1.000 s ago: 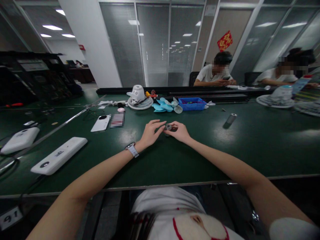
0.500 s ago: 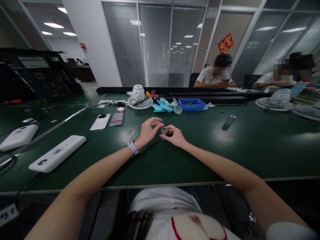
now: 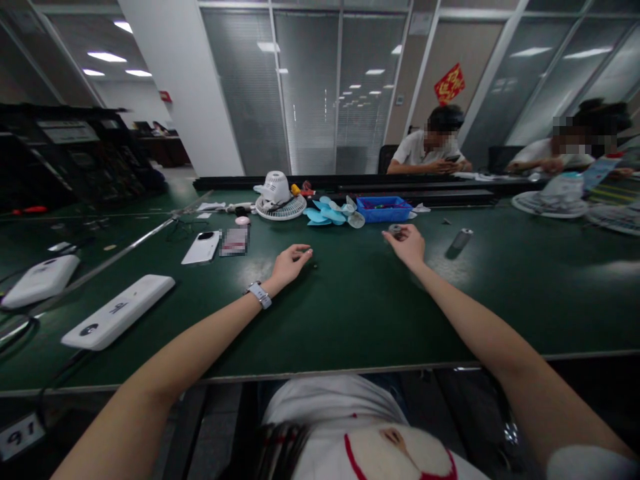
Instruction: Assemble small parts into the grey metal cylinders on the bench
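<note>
My right hand is closed around a small round metal motor, held over the table in front of the blue bin. Its fingers cover part of the motor. My left hand hovers low over the green tabletop with fingers loosely bent, and nothing shows in them. Just right of its fingertips lies a tiny dark piece, too small to name. A silver metal cylinder lies on the table to the right of my right hand.
Along the back are a white fan housing, light-blue fan blades and a blue bin of small parts. A white phone and a long white device lie left. Two people sit across the table.
My right hand has moved right and away from me, carrying the motor from beside my left hand. My left hand has drawn slightly left, and the tiny dark piece now shows.
</note>
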The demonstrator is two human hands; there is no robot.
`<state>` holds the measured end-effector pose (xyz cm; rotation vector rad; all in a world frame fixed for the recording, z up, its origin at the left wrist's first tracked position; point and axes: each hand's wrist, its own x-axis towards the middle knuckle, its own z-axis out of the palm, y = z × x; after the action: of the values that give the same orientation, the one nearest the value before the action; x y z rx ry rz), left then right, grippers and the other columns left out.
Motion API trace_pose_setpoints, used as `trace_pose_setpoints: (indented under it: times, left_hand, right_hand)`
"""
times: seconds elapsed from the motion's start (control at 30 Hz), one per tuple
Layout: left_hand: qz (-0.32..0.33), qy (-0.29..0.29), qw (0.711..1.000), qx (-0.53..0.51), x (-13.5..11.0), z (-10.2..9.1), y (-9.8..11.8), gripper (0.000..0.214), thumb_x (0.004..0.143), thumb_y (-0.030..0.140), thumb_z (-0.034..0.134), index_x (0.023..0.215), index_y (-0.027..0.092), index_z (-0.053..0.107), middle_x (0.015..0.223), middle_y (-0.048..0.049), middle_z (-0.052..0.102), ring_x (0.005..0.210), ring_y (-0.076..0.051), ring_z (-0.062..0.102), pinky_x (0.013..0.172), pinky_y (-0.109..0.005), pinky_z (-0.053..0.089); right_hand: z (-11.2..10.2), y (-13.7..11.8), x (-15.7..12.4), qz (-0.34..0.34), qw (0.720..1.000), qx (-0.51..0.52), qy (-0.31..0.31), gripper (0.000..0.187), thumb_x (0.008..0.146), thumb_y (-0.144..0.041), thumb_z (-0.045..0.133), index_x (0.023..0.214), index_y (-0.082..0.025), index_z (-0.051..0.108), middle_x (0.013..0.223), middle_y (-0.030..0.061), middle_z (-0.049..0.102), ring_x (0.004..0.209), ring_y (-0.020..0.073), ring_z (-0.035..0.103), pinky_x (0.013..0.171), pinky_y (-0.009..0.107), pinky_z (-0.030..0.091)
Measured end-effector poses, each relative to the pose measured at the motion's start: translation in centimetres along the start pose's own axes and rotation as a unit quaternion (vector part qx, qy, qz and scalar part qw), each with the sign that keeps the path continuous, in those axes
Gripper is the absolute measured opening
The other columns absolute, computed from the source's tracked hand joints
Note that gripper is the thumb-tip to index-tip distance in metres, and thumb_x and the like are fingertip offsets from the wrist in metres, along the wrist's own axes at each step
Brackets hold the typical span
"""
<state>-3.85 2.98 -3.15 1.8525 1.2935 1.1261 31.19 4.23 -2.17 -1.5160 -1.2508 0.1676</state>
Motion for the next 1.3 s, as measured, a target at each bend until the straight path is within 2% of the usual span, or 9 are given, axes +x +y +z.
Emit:
trace_pose_setpoints:
  times: [0.13, 0.3, 0.47, 0.53, 0.6, 0.7, 0.83, 1.07, 1.3]
  left_hand:
    - [-0.053, 0.085, 0.995, -0.013, 0.6, 0.0, -0.5, 0.033, 0.092, 0.043, 0.051, 0.107, 0.017, 0.066, 0.095, -0.0105, 0.077, 0.093, -0.022, 0.072, 0.081, -0.032, 0.051]
    - [-0.057, 0.099, 0.993, 0.008, 0.4, 0.0, -0.4, 0.03, 0.092, 0.042, 0.049, 0.096, 0.019, 0.067, 0.086, -0.0074, 0.077, 0.087, -0.022, 0.071, 0.078, -0.032, 0.048]
    - [-0.054, 0.108, 0.993, 0.014, -0.2, 0.1, 0.3, 0.03, 0.092, 0.043, 0.048, 0.095, 0.019, 0.066, 0.083, -0.0064, 0.076, 0.084, -0.022, 0.069, 0.074, -0.031, 0.047]
    - [-0.056, 0.117, 0.991, 0.016, -0.3, 0.1, 0.4, 0.029, 0.092, 0.042, 0.048, 0.094, 0.019, 0.066, 0.082, -0.0061, 0.075, 0.083, -0.022, 0.069, 0.073, -0.031, 0.046]
    - [-0.058, 0.121, 0.991, 0.015, -0.3, 0.1, 0.5, 0.028, 0.092, 0.041, 0.048, 0.092, 0.02, 0.065, 0.082, -0.0057, 0.075, 0.082, -0.022, 0.069, 0.073, -0.031, 0.046]
    - [-0.054, 0.121, 0.991, 0.014, -0.4, 0.1, 0.6, 0.026, 0.091, 0.04, 0.048, 0.091, 0.02, 0.065, 0.081, -0.0054, 0.075, 0.081, -0.021, 0.069, 0.073, -0.03, 0.046]
    - [-0.043, 0.111, 0.993, 0.019, -0.5, 0.2, 0.7, 0.027, 0.091, 0.04, 0.047, 0.09, 0.02, 0.065, 0.081, -0.0059, 0.074, 0.081, -0.021, 0.068, 0.075, -0.031, 0.046]
    - [-0.043, 0.088, 0.995, 0.021, -0.6, 0.2, 0.6, 0.03, 0.091, 0.043, 0.047, 0.091, 0.02, 0.065, 0.08, -0.0055, 0.074, 0.08, -0.021, 0.068, 0.074, -0.031, 0.047]
    - [-0.034, 0.079, 0.996, 0.03, -0.6, 0.2, 0.6, 0.031, 0.092, 0.045, 0.046, 0.091, 0.021, 0.065, 0.082, -0.0049, 0.074, 0.079, -0.021, 0.067, 0.072, -0.031, 0.046]
  right_hand:
    - [-4.9, 4.3, 3.7, 0.109, 0.974, -0.149, 0.132, 0.039, 0.073, -0.04, 0.075, 0.103, -0.02, 0.06, 0.104, 0.0152, 0.07, 0.1, 0.0313, 0.065, 0.09, 0.047, 0.048]
    - [-6.7, 6.1, 4.0, 0.199, 0.954, -0.188, 0.12, 0.042, 0.071, -0.039, 0.076, 0.104, -0.021, 0.058, 0.105, 0.0187, 0.067, 0.102, 0.0358, 0.062, 0.09, 0.051, 0.045]
    - [-4.1, 2.1, 1.8, 0.027, 0.947, -0.264, 0.182, 0.068, 0.074, -0.036, 0.073, 0.132, -0.012, 0.047, 0.141, 0.0239, 0.049, 0.132, 0.0386, 0.043, 0.107, 0.059, 0.03]
    - [-1.9, -1.0, -0.2, -0.108, 0.959, -0.238, 0.109, 0.058, 0.083, -0.038, 0.064, 0.133, -0.014, 0.05, 0.144, 0.0198, 0.048, 0.136, 0.0354, 0.041, 0.11, 0.058, 0.027]
    - [0.7, -4.2, -3.0, -0.229, 0.957, -0.167, -0.062, 0.046, 0.091, -0.041, 0.054, 0.131, -0.017, 0.057, 0.139, 0.0154, 0.056, 0.132, 0.0304, 0.047, 0.111, 0.053, 0.032]
    - [4.6, -7.7, -7.1, -0.363, 0.871, -0.077, -0.321, 0.049, 0.094, -0.043, 0.052, 0.138, -0.023, 0.056, 0.151, 0.009, 0.046, 0.139, 0.0259, 0.043, 0.112, 0.047, 0.036]
    - [7.6, -9.1, -9.9, -0.383, 0.819, -0.033, -0.426, 0.041, 0.096, -0.031, 0.051, 0.134, -0.023, 0.062, 0.145, 0.0067, 0.053, 0.136, 0.024, 0.048, 0.113, 0.046, 0.038]
    - [5.5, -6.8, -8.1, -0.332, 0.875, -0.033, -0.351, 0.037, 0.089, -0.01, 0.051, 0.114, -0.024, 0.075, 0.108, 0.0024, 0.075, 0.099, 0.0199, 0.071, 0.092, 0.036, 0.055]
    - [-2.6, 0.4, 2.3, -0.253, 0.958, -0.134, 0.008, 0.029, 0.089, -0.018, 0.052, 0.106, -0.02, 0.075, 0.107, 0.0079, 0.075, 0.099, 0.0252, 0.069, 0.092, 0.04, 0.051]
